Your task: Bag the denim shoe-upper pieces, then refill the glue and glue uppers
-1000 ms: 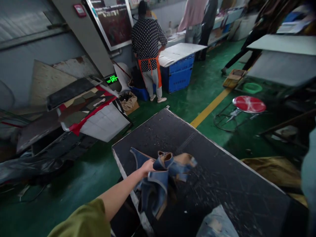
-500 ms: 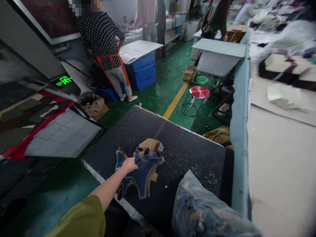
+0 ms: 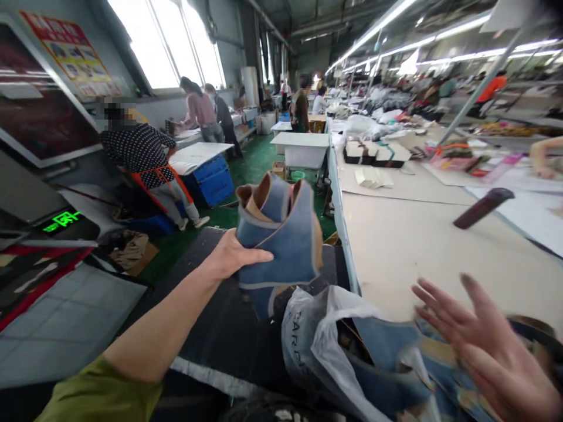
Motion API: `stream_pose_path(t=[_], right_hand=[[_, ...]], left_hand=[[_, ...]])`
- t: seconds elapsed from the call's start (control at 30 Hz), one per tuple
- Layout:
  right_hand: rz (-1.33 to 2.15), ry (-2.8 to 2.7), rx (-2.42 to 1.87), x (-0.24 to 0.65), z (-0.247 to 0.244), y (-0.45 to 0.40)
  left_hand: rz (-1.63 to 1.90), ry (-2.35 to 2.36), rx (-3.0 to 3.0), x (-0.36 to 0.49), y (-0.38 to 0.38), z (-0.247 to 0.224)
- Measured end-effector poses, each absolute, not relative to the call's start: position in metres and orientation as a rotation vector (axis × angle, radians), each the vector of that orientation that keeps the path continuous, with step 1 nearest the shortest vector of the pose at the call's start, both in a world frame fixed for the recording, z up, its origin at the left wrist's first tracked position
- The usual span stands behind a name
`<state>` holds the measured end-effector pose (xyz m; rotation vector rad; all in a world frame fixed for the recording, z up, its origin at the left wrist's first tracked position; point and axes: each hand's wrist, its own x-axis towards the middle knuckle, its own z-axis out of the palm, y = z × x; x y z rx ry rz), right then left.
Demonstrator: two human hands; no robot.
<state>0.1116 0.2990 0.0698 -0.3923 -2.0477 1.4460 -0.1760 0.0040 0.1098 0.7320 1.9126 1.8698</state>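
Note:
My left hand (image 3: 235, 255) grips a blue piece with light edging and a tan lining (image 3: 285, 246), thumb on its front and the other fingers hidden behind it. The piece is raised above the black tabletop (image 3: 211, 322). At the lower right, my right hand (image 3: 488, 346) is spread, palm visible and slightly blurred, with nothing in it. Below and beside it lies an open, translucent plastic bag (image 3: 325, 351) with more blue and tan pieces (image 3: 391, 351) in its mouth.
A long beige table (image 3: 396, 234) on the right bears white stacks (image 3: 373, 177) and a dark cylindrical object (image 3: 482, 208). A person in a dotted top (image 3: 136, 149) stands at the left by blue crates (image 3: 213, 184). Another person's arm (image 3: 545, 158) is at the far right.
The view has tilted up. My left hand has lifted the blue piece off the black tabletop. My right hand has come into view, and the bag's open mouth now shows.

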Motion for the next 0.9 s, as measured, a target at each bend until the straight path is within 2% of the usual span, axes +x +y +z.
stream_pose_path(t=[0.03, 0.17, 0.3, 0.47, 0.63, 0.73, 0.8, 0.9], right_hand=[[1.63, -2.084, -0.302, 0.105, 0.08, 0.292], [1.799, -1.971, -0.023, 0.072, 0.109, 0.263], [1.927, -1.626, -0.248, 0.088, 0.112, 0.259], [1.774, -1.373, -0.64, 0.14, 0.102, 0.278], [1.317, -1.516, -0.832, 0.175, 0.093, 0.291], [0.99, -1.66, -1.019, 0.191, 0.08, 0.288], [0.925, -1.731, -1.0, 0.195, 0.065, 0.282], [0.807, -1.927, -0.744, 0.187, 0.036, 0.271]], left_hand=[[1.859, 1.833, 0.812, -0.158, 0.025, 0.126], [1.689, 1.444, 1.043, -0.081, 0.103, 0.166], [1.724, 1.184, 1.124, -0.027, 0.153, 0.167], [1.755, 1.1, 1.275, 0.0, 0.185, 0.15], [1.49, 1.573, 1.383, 0.002, 0.182, 0.146], [1.316, 2.032, 1.472, -0.008, 0.157, 0.117], [1.244, 2.349, 1.349, -0.018, 0.135, 0.079], [1.313, 2.123, 0.701, -0.036, 0.105, 0.022]])
